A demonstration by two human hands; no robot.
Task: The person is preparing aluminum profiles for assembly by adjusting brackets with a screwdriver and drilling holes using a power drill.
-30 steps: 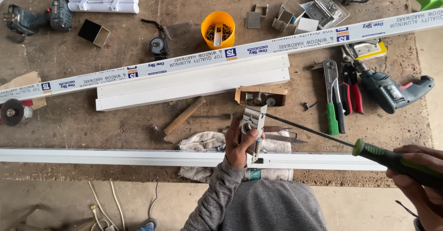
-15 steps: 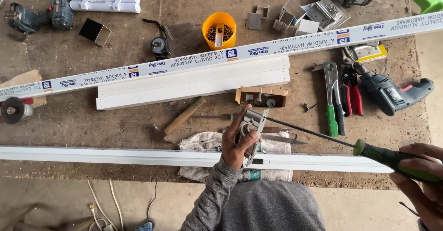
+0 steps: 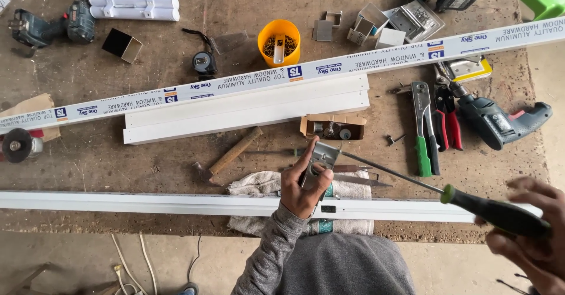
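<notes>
Screwdriver set to a metal fitting over a white rail

Workbench [image 3: 70, 159] clutter is seen from above, taken from left to right. An angle grinder [image 3: 20, 145] lies at the far left edge, with a dark power tool [image 3: 50, 27] and a white plastic piece [image 3: 134, 7] towards the far corner. A long printed strip [image 3: 247, 83] is laid slantwise across the whole bench, and a shorter white profile [image 3: 247, 109] is placed just beside it on the near side. A tape measure [image 3: 204, 63] and a yellow cup [image 3: 279, 42] of screws are seen beyond the strip. A hammer [image 3: 231, 155] rests near a crumpled rag [image 3: 259, 184].

A long white rail [image 3: 147, 204] is laid along the near edge of the bench. Above it, near the middle, a small metal fitting [image 3: 321, 158] is gripped by the left hand [image 3: 301, 186], the fingers being clamped around it. The tip of a screwdriver [image 3: 471, 204] is set against the fitting; its shaft runs down to the right, where its green and black handle is closed in the right hand [image 3: 529, 230], which is blurred.

Further right, a small cardboard box [image 3: 332, 127], a green-handled riveter [image 3: 422, 127], red pliers [image 3: 448, 118] and a drill [image 3: 500, 121] are seen on the bench.
</notes>
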